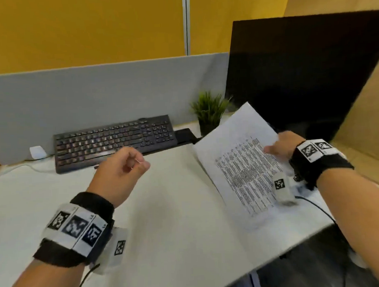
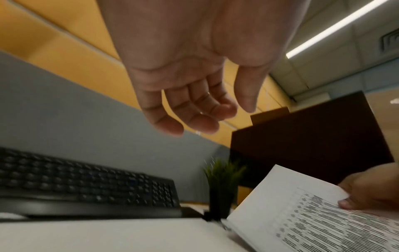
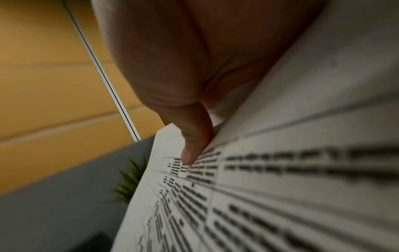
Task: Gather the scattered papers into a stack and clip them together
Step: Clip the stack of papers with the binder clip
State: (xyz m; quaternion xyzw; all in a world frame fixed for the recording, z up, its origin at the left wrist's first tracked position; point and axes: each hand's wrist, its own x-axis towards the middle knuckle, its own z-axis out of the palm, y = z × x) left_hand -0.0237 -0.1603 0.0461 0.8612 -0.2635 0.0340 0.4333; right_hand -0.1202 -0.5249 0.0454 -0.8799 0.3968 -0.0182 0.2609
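- Keyboard point(image 1: 115, 141), black, lies at the far left of the tabletop point(image 1: 175, 208), pushed against a grey partition point(image 1: 96, 88) with a yellow wall above it.
- Just left of the keyboard I see a small white object point(image 1: 36, 152) with a thin cable; too blurred for me to name.
- A small green plant point(image 1: 209, 112) in a dark pot stands at the far edge, between the keyboard and a large dark monitor point(image 1: 300, 75) on the right.
- The monitor fills the far right and sits close behind the papers point(image 1: 243, 163); the plant is just beyond their far corner.
- The papers, printed with dense lines of text, are on the right side of the tabletop, tilted, with their far edge raised and their near edge down by the surface.
- My right hand point(image 1: 285, 144) grips the papers at their right edge: the thumb point(image 3: 192, 145) presses on the printed top face, and the other fingers are hidden underneath.
- My left hand point(image 1: 122, 167) hangs in the air above the middle of the tabletop, near the keyboard's front edge, well apart from the papers.
- In the left wrist view its fingers point(image 2: 194, 109) are loosely curled with the palm facing down, touching nothing; a thin glint shows among them, but I cannot tell what it is.
- Both wrists carry black bands with printed markers.
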